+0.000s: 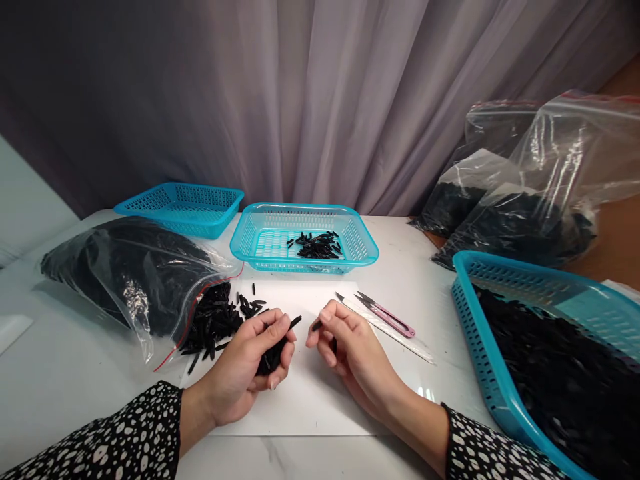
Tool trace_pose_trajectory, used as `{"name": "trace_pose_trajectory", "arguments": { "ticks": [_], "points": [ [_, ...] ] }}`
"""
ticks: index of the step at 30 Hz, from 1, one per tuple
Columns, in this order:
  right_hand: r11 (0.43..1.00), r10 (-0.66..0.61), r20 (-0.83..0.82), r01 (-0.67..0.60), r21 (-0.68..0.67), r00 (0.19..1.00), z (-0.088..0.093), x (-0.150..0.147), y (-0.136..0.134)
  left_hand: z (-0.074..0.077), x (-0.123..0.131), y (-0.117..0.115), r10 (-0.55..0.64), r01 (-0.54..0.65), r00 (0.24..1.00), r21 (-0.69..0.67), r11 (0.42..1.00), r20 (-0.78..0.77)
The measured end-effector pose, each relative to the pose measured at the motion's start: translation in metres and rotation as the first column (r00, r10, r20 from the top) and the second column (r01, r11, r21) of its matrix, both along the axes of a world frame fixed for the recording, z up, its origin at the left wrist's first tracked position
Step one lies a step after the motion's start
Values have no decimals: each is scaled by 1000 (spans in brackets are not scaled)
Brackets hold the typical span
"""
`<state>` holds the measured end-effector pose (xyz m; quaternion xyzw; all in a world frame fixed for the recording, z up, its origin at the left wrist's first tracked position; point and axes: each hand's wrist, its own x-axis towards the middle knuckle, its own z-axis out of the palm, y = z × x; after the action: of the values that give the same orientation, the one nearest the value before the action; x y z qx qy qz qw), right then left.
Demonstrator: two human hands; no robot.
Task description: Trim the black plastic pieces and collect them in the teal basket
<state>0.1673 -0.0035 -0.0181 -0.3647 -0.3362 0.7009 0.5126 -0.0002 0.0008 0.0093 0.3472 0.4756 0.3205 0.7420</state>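
1. The left hand (pixel 245 357), palm turned inward, is curled around a clump of short, slender, matte-black pieces (pixel 270 360), its thumb pressed over them and one piece jutting out beyond the thumb tip
2. The right hand (pixel 353 350) faces it, just apart, with thumb and index finger closed on a single small black sliver (pixel 317 325); the other fingers are loosely bent, and a dark bit shows among them
3. Both hands are above a flat white rectangular sheet (pixel 310 417) on the glossy white table (pixel 225 460)
4. Beside the left hand, a loose heap of the same black pieces (pixel 213 323) lies at the mouth of a bulging clear plastic bag with a red zip edge (pixel 135 273)
5. Beyond the hands, a translucent turquoise plastic basket (pixel 367 250) holds a small scatter of black pieces (pixel 320 245)
6. Near the right hand lie pink-handled metal snips (pixel 393 320), alongside a slim white tool with a dark point (pixel 400 337)
7. At far right, a larger blue plastic basket (pixel 480 347) holds many dark pieces (pixel 565 373)
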Motion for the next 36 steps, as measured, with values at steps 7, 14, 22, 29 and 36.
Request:
{"name": "trace_pose_trajectory", "arguments": {
  "ticks": [7, 14, 22, 29, 36],
  "points": [
    [997, 53, 12, -54, 51, 999, 0, 0, -4, 0, 0, -1, -53, 54, 998, 32, 998, -25],
    [982, -47, 221, 6, 187, 974, -7, 2, -2, 0, 2, -2, -60, 63, 997, 51, 997, -56],
    [979, -108, 225, 65, 191, 968, -6, 3, -1, 1, 0, 0, -7, 0, 995, 72, 997, 102],
    [987, -83, 187, 55, 150, 979, -8, 2, 0, -1, -1, 1, 23, -29, 997, 77, 997, 76],
    [993, -54, 147, 38, 113, 988, -7, 2, -1, 1, 0, 0, 6, -8, 999, 65, 998, 32]
  ]
}}
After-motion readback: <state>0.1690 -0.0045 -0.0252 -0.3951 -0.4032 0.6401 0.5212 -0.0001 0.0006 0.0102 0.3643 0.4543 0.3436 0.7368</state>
